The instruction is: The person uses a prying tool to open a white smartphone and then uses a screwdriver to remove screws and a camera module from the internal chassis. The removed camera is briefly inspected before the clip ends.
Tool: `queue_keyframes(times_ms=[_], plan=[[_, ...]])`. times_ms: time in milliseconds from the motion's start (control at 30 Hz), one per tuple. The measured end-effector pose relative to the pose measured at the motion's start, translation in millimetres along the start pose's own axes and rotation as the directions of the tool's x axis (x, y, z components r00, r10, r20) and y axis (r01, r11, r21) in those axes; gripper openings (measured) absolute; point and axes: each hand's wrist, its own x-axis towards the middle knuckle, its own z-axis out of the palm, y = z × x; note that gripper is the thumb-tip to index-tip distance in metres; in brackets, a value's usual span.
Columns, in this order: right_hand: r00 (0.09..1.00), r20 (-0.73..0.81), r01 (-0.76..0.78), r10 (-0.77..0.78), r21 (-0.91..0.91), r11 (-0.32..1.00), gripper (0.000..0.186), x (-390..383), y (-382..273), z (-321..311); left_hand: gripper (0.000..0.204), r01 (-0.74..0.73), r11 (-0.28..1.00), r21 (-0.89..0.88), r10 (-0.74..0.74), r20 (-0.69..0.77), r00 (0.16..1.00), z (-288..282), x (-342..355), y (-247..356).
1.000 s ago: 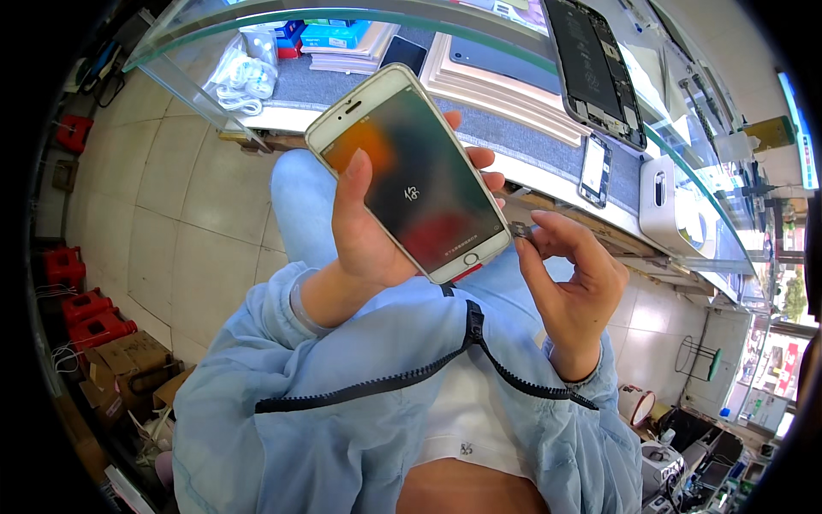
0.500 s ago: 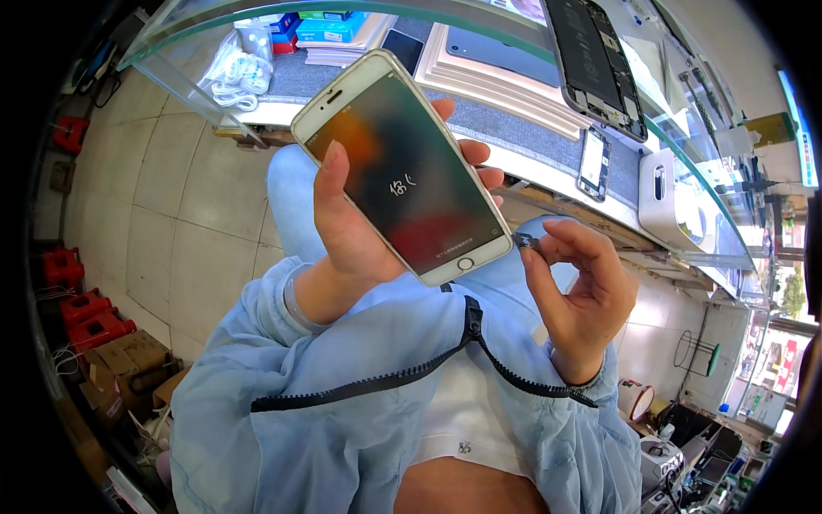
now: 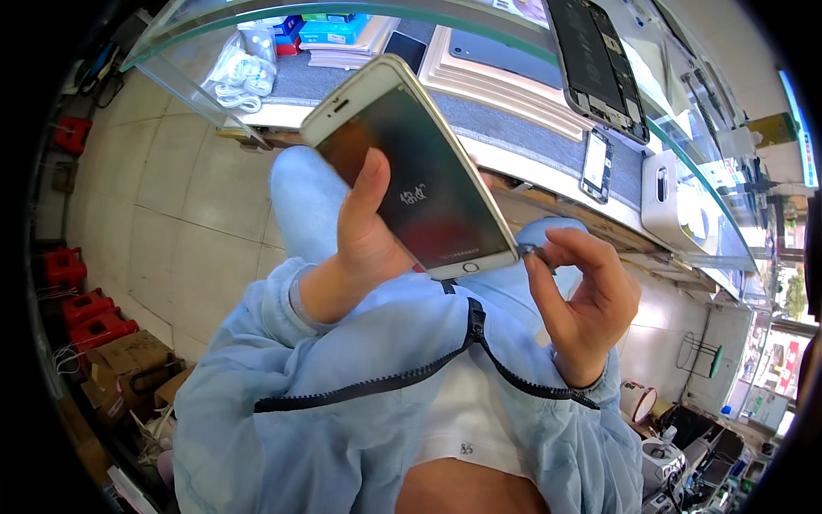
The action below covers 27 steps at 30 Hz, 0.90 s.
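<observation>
My left hand [image 3: 368,231] is closed around a white-framed smartphone [image 3: 428,197], thumb lying over the front of its screen. The phone's screen is lit, with blurred dark colours and a line of white script. It tilts with its home-button end toward my right hand [image 3: 586,295]. Between thumb and forefinger of that hand is a small dark part [image 3: 531,249], pinched right beside the phone's lower right corner. Whether the part touches the phone, and its exact kind, I cannot make out. The other left fingers are mostly hidden behind the phone.
Ahead stands a glass display counter [image 3: 188,81] with bagged white cables [image 3: 244,73], small boxes [image 3: 334,30] and a stack of flat pale sheets [image 3: 505,86]. An opened phone [image 3: 597,68] lies on top at the right. Red stools [image 3: 98,321] and cardboard boxes [image 3: 128,364] stand on the left floor.
My left hand has turned the phone, so its screen appears narrower and its side edge shows. The left thumb now lies further over the screen. My right hand keeps its pinch, almost in place.
</observation>
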Motion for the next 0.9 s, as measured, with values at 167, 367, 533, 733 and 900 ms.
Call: queue_keyframes(times_ms=[167,367,533,733,900], plan=[[0.998,-0.066,-0.003,0.016,0.195,0.981,0.038,-7,0,2,0.031,0.289,0.865,-0.411,-0.256,0.133,0.957,-26,7,0],[1.0,-0.017,-0.015,0.019,0.189,0.982,0.041,-12,5,7,0.021,0.412,0.535,-0.737,-0.387,0.22,0.895,-26,9,0],[1.0,0.0,-0.029,0.03,0.186,0.982,0.042,-11,2,7,0.024,0.444,0.577,-0.686,-0.364,0.271,0.891,-23,14,0],[0.999,0.023,-0.049,0.046,0.159,0.986,0.035,-9,2,10,0.023,0.394,0.643,-0.657,-0.417,0.131,0.899,-18,12,6],[0.997,0.076,-0.009,-0.004,0.166,0.986,0.023,-3,8,9,0.037,0.265,0.937,-0.229,-0.328,-0.306,0.894,7,12,14]])
